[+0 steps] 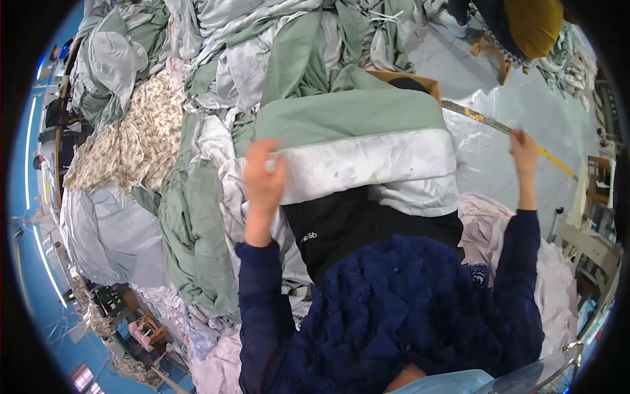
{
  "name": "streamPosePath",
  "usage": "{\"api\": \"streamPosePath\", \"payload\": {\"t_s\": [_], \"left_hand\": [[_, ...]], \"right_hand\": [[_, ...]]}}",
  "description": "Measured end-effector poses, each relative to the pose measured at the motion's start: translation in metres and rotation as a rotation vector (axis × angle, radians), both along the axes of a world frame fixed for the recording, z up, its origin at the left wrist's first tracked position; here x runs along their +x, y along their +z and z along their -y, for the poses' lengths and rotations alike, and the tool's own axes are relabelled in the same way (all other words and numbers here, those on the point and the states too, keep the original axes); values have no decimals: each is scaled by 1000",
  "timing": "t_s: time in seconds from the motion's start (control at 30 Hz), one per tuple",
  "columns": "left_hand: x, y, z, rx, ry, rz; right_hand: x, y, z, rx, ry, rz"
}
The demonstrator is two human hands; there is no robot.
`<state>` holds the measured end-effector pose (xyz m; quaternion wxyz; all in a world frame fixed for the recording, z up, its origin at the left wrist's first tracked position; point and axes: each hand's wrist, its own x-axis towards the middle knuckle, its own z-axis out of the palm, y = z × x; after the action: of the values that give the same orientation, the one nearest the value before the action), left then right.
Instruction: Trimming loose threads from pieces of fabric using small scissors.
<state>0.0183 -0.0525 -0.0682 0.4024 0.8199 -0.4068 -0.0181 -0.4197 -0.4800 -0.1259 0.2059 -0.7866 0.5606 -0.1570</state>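
Across my lap lies a folded green cloth (348, 118) with a wide white band (367, 161) along its near side. My left hand (264, 177) is raised over the left end of this cloth. Motion blurs it, but the thumb and fingers look apart, with nothing visible between them. Off to the right, clear of the cloth, my right hand (524, 148) has its fingers closed. A worn yellow-and-dark strip (482, 118) passes at those fingers; whether they grip it or it lies behind them I cannot make out.
Heaped green and pale grey cloth (243, 72) fills the far side and left. Floral fabric (141, 128) lies at left, pale pink cloth (489, 223) at right. Brown cardboard (420, 85) shows behind the folded cloth. A mustard-coloured rounded thing (535, 26) is at far right, a chair (587, 243) at the right edge.
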Motion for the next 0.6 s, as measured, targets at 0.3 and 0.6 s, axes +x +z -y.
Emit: {"api": "streamPosePath", "payload": {"t_s": [0.3, 0.6], "left_hand": [[-64, -39, 145, 279, -418, -118], [-41, -68, 154, 390, -459, -1246]], "right_hand": [[203, 18, -165, 178, 712, 518], [209, 6, -170, 251, 739, 505]]}}
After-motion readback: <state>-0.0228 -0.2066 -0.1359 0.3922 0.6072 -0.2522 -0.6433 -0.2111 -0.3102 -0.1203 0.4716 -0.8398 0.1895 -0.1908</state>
